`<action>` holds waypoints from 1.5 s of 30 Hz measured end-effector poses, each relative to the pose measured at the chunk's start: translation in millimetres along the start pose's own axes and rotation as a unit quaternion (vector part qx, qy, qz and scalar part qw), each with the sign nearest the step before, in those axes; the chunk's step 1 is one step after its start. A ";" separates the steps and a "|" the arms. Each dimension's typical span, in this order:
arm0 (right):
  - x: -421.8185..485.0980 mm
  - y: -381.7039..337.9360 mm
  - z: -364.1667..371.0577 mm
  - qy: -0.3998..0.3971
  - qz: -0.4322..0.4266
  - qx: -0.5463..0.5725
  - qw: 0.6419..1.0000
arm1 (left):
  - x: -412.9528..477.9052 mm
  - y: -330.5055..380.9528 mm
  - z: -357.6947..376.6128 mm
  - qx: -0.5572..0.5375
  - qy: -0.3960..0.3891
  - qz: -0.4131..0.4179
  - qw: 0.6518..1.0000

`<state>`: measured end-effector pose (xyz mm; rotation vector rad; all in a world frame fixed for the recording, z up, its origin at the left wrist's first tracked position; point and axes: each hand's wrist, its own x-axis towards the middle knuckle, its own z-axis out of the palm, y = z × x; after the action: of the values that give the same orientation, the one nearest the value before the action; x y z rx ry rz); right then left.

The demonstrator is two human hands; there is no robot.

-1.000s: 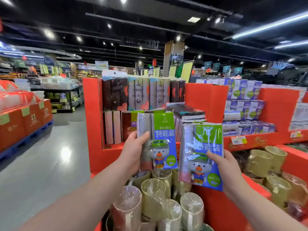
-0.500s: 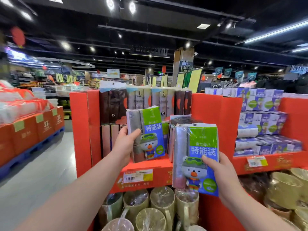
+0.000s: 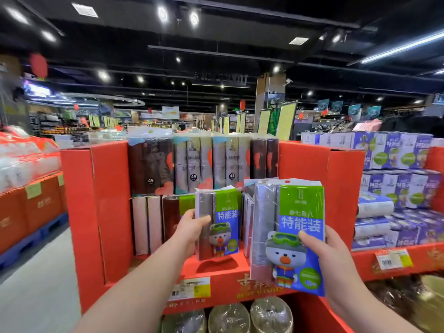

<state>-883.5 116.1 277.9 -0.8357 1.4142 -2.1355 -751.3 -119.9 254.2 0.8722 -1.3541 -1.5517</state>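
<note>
Left grip (image 3: 192,228): thumb and fingers curled round the left edge of the far pack (image 3: 224,219), which is upright at the front of the red shelf (image 3: 211,265).
Right grip (image 3: 332,258): thumb across the front, clasping the near pack (image 3: 286,234) by its right edge, off the shelf.
Handling, judged: light, film-wrapped, slippery, slightly yielding. Hold by the side edges.

Near pack (image 3: 300,224): green top, blue below, grey sides, white bear in green goggles. Far pack (image 3: 225,212): same print. Display stand (image 3: 96,212): red-orange. Stacked boxes (image 3: 394,150): purple-blue, green circles.
</note>
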 end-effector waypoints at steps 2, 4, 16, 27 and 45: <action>1.2 1.2 -3.2 -0.001 0.006 -0.002 1.000 | 7.0 -5.9 5.6 0.004 -0.008 -0.014 1.000; 0.6 1.0 -5.3 -0.008 0.011 0.002 1.000 | 13.1 -10.6 11.7 0.012 -0.007 -0.016 1.000; -2.7 7.2 -13.2 -0.008 0.019 -0.014 1.000 | 31.2 -19.3 16.0 0.112 -0.009 -0.064 0.992; -2.6 10.3 -0.1 -0.024 0.018 -0.023 0.999 | 29.8 -15.3 17.6 0.222 0.083 -0.044 0.970; 12.3 33.8 55.4 -0.071 0.007 -0.049 0.996 | 5.6 1.4 7.9 0.067 -0.006 -0.074 0.995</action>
<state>-852.8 58.9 265.8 -0.9909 1.4559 -1.9678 -760.4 -122.1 257.1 1.0674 -1.4434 -1.5932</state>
